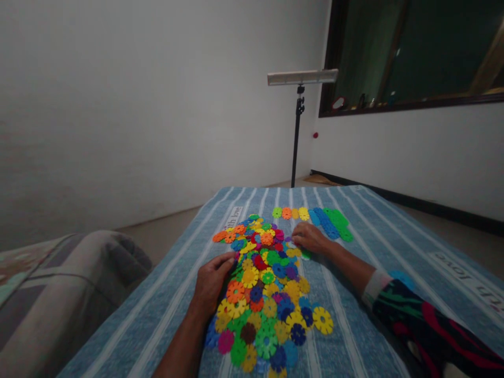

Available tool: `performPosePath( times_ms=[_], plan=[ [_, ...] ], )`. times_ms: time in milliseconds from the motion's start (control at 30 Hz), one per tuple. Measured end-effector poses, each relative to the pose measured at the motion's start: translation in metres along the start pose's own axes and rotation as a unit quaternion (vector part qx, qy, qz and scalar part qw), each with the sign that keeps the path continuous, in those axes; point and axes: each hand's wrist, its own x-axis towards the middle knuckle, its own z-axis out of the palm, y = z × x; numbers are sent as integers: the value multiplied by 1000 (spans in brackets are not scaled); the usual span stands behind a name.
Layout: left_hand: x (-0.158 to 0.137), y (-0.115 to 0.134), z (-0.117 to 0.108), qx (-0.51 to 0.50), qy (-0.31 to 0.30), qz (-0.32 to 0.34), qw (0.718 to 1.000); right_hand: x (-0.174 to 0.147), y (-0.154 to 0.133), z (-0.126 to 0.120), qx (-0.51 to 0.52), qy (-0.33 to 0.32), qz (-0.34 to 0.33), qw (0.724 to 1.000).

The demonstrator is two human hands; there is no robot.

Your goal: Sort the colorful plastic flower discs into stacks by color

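A long heap of colourful plastic snowflake discs [260, 289] lies on a striped blue cloth. At the left side of the heap is my left hand [214, 278], its fingers bent together with the tips beside a small magenta disc [237, 255]. Whatever it may hold is hidden. My right hand [311, 239] reaches to the heap's upper right edge, fingers closed near purple discs; what is between them is too small to make out. Just beyond it are an overlapping row of green discs [337, 223], a row of blue discs [326, 223] and single orange and yellow discs.
The striped cloth [165, 320] covers a long surface. Partly under my right forearm lies a blue disc [402, 280]. Behind the far end stands a lamp on a black pole [296, 136]. A grey draped cover [79, 294] is at the left, and a white wall [157, 105] rises behind.
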Motion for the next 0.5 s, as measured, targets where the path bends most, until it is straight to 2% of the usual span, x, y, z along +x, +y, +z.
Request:
performPosePath(
  times_ms=[133,267,500],
  plan=[
    [0,-1,1,4,5,11,1000,-3,-16,-1,30,-51,-66,996],
    [1,0,0,7,2,10,1000,-10,-21,-2,42,-62,-119,990],
    [4,-6,-1,7,-4,17,1000,-26,-21,-7,28,-130,-136,982]
  ],
)
